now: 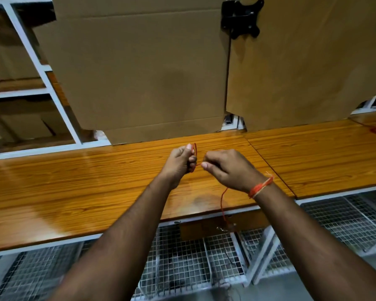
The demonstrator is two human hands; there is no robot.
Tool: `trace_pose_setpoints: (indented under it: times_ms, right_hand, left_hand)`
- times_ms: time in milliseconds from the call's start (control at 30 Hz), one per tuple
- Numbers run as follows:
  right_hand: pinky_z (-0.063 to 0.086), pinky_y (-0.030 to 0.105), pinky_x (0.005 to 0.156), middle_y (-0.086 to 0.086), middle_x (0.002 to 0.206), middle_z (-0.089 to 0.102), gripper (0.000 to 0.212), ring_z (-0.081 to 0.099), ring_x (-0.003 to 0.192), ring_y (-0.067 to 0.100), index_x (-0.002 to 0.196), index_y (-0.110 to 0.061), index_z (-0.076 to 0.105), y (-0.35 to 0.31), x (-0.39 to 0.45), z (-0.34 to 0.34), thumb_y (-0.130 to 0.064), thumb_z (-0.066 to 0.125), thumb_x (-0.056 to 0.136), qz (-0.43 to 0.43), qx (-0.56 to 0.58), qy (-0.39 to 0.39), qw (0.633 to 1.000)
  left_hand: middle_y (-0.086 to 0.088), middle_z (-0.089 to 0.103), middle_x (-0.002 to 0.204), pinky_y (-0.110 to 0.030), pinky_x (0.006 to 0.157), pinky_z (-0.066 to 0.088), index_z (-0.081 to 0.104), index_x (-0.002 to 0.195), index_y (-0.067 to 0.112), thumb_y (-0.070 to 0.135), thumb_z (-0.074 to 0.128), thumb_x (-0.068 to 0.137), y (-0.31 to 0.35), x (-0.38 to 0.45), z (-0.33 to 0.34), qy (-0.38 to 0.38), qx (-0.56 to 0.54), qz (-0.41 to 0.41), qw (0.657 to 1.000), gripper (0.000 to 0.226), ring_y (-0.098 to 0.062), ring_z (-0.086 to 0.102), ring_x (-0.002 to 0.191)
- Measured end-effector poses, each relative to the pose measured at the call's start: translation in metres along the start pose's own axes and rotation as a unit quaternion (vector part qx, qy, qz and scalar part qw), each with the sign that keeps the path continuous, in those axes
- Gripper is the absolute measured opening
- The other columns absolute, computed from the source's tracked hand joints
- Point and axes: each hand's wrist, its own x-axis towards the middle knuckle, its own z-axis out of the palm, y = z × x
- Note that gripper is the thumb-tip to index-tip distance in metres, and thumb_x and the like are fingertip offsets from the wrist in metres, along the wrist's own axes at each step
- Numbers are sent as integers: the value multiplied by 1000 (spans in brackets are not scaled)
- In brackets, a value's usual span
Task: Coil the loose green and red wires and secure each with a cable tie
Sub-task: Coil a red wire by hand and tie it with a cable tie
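Fingers point(190, 164) of the left hand point(180, 162) curl round a small loop of red wire point(195, 148) above the desk point(74, 192). At its 3 o'clock the right hand point(226, 168) pinches the same wire, whose tail hangs toward 6 o'clock past the desk edge.

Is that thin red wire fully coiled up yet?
No. The thin red wire loops at the left hand; a loose tail hangs below the right hand.
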Motion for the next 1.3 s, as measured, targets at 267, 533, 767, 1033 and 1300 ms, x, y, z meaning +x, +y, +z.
trace_pose_setpoints:
  times_ms: [267,533,767,1033,1300]
  right_hand:
    - [44,16,67,-6,89,64,1,60,82,7,97,-24,70,15,18,12,-24,69,97,72,170,153,971]
    - [47,20,90,-1,122,56,39,57,112,11,138,-23,62,22,34,32,-40,57,103,142,221,53,963]
    - [45,34,72,-5,83,63,20,57,79,10,88,-21,68,15,33,36,-31,60,103,104,267,91,954]
    - [47,33,74,-3,85,62,21,59,83,11,87,-22,69,16,34,28,-29,59,104,67,231,60,969]
    - [40,28,62,-4,73,53,34,48,66,6,86,-9,58,0,28,35,-33,49,109,95,318,102,938]
  left_hand:
    - [2,50,62,-25,49,34,45,90,14,30,34,113,5,-7,5,-1,3,29,1000,30,-10,39,48]
    - [6,32,57,-18,43,18,45,84,17,27,38,111,18,-14,0,-11,-126,-30,991,30,-5,22,43]
    - [3,37,57,-19,43,20,43,79,18,35,39,111,23,-25,-9,-5,-85,-32,996,37,-8,24,45]
    - [1,36,59,-20,44,24,54,87,10,25,36,110,35,-36,-16,-88,-48,-50,994,33,-10,26,48]
    - [11,29,51,-21,43,10,51,81,16,24,44,100,27,-40,-2,-100,-281,-57,953,22,-2,22,40]
